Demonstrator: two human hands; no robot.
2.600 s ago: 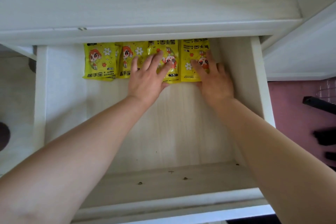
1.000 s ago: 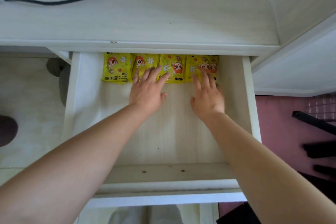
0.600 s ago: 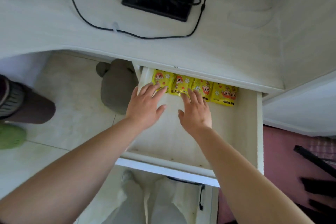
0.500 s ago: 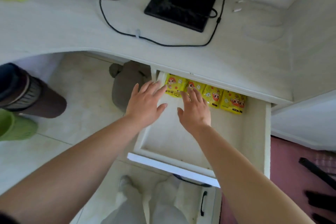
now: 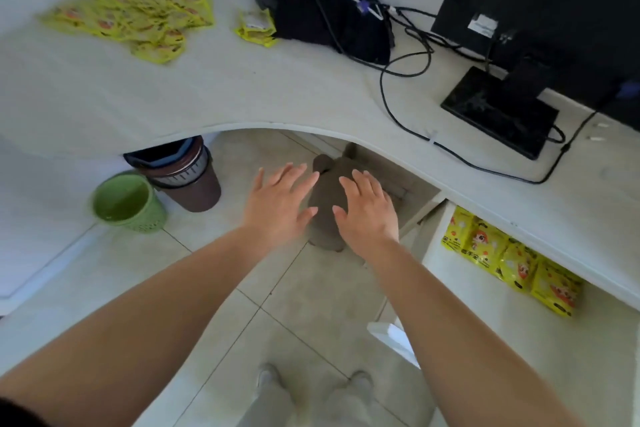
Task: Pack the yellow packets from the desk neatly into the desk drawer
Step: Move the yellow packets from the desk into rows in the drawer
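- Setting: a pale curved desk (image 5: pixel 242 87) over a tiled floor; a monitor (image 5: pixel 540 3) on a black base stands at the right, with cables and a dark bag (image 5: pixel 332 10) behind.
- Under the desk: a green bin (image 5: pixel 128 203), a brown bin (image 5: pixel 187 177) and a grey plush object (image 5: pixel 329 204) sit on the floor.
- Task items, unpacked: a loose heap of yellow packets (image 5: pixel 138 7) lies at the far left of the desk; one stray packet (image 5: pixel 256 28) lies touching the bag.
- Task items, packed: a row of packets (image 5: pixel 509 260) lies side by side along the back of the open drawer (image 5: pixel 485 340), at lower right.
- Left hand (image 5: pixel 280 208): empty, palm down, fingers spread wide, held over the floor space below the desk edge.
- Right hand (image 5: pixel 367 215): empty, palm down, fingers spread, just beside the left.
- Handling judgement: the packets appear light, flat, soft-filled pouches with a glossy film, likely slippery when stacked and prone to fanning out.
- Recommended hold: pinch a small stack across its flat faces near the middle, thumb above and fingers below; sealed edges offer poorer purchase.
- Risk: too large a handful may slide apart in transit to the drawer.
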